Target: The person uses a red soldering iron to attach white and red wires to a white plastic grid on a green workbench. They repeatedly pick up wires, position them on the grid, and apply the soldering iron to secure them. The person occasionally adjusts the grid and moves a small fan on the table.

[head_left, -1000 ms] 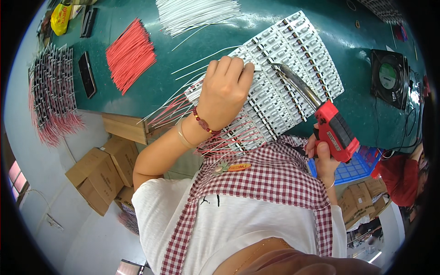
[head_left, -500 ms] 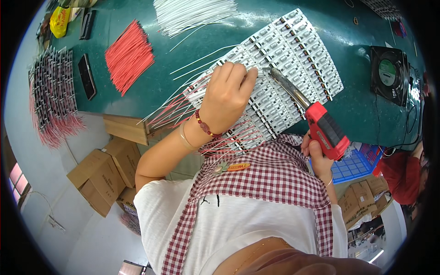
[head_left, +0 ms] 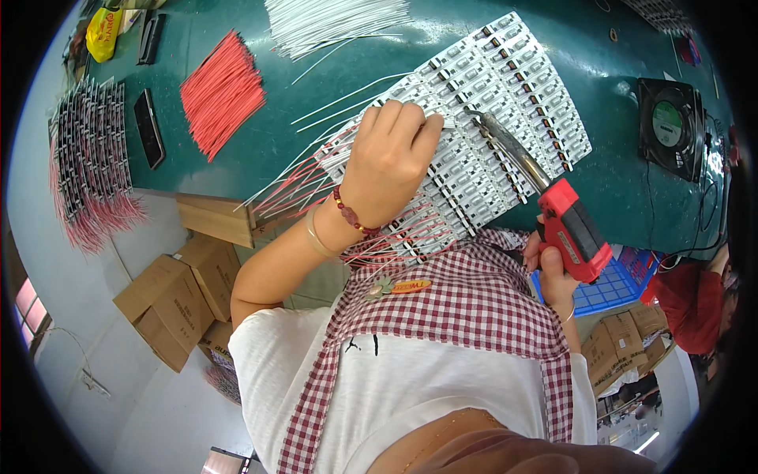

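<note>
My left hand (head_left: 388,162) is closed in a pinch over a panel of small white circuit boards (head_left: 505,87). White wire (head_left: 335,164) shows beneath its palm and at the fingertips; the exact grip is hidden under the fingers. My right hand (head_left: 553,272) is wrapped round the handle of a red and black soldering gun (head_left: 576,229). The gun's dark tip is over the panel, a short way right of my left fingertips. Red and white wires (head_left: 288,186) stick out from the panel's left and near edges.
A pile of red wires (head_left: 223,95) and a pile of white wires (head_left: 335,24) lie on the green table (head_left: 276,118). Finished-looking wired boards (head_left: 91,150) hang over the left edge near a phone (head_left: 148,129). A black fan (head_left: 669,126) stands right, with a blue basket (head_left: 600,292) below.
The soldering gun has drawn slightly right and toward me, its tip moving away from my left fingertips. My left hand stays almost in place.
</note>
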Demonstrator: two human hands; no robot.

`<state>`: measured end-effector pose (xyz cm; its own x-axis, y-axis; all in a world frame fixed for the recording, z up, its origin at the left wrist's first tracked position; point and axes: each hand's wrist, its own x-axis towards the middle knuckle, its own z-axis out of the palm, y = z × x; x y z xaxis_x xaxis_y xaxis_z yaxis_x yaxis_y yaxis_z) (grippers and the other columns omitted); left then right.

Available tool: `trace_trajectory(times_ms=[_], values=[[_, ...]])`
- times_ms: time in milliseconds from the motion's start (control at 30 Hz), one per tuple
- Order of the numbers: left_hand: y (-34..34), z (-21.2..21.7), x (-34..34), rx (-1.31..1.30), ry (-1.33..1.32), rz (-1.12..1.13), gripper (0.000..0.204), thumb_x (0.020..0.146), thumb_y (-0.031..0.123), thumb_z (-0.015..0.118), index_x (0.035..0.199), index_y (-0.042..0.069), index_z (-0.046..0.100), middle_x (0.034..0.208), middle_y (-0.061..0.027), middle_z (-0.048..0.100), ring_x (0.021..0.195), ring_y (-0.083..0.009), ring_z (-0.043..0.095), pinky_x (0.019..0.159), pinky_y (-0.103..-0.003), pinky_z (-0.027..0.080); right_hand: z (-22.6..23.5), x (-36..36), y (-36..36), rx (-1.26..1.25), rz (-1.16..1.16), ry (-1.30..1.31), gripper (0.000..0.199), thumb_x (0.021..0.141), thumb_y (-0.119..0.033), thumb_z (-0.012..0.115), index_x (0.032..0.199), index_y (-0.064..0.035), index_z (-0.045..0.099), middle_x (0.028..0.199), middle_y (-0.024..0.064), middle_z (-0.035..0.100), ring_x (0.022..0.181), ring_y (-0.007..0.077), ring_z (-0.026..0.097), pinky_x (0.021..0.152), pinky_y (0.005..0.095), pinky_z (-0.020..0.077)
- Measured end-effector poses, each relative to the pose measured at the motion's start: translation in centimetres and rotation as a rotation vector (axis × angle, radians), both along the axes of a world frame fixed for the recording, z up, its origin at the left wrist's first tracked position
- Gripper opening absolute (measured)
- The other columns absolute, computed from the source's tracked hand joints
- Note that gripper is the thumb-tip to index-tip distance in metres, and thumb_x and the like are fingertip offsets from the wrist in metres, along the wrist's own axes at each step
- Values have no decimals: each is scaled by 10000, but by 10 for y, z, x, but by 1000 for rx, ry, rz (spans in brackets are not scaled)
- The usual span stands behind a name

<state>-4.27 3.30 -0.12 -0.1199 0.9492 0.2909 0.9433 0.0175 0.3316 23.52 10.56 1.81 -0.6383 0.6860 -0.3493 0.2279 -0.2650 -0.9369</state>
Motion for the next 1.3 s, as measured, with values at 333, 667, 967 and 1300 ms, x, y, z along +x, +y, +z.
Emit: trace_trajectory(times_ms=[333,667,967,1300], values=[[-4,-4,7,19,-35,-63,294,728,41,591,1007,-43,629,806,-86,462,760,-232,480,658,-341,401,-16,19,-12,77,-1,-109,523,905,-412,630,1187,16,527,698,64,569,553,100,483,491,240,373],[-5,-5,8,3,-72,-48,289,723,33,588,1000,-38,629,818,-88,466,775,-235,482,671,-343,402,-9,16,-3,66,38,-121,238,864,-269,670,835,-33,666,736,58,641,637,175,613,595,290,475],[-3,-2,10,-2,-56,-9,289,698,-8,606,983,-17,653,789,-75,487,736,-228,495,665,-342,412,-33,37,-11,210,126,-174,587,901,-449,625,1230,24,510,751,62,576,587,99,494,524,243,404],[1,-1,10,-30,9,26,277,687,-22,632,961,-2,661,773,-64,501,720,-218,505,660,-339,406,-12,24,-9,12,-36,-6,661,872,-484,649,1263,27,498,703,71,579,532,110,507,496,237,417]])
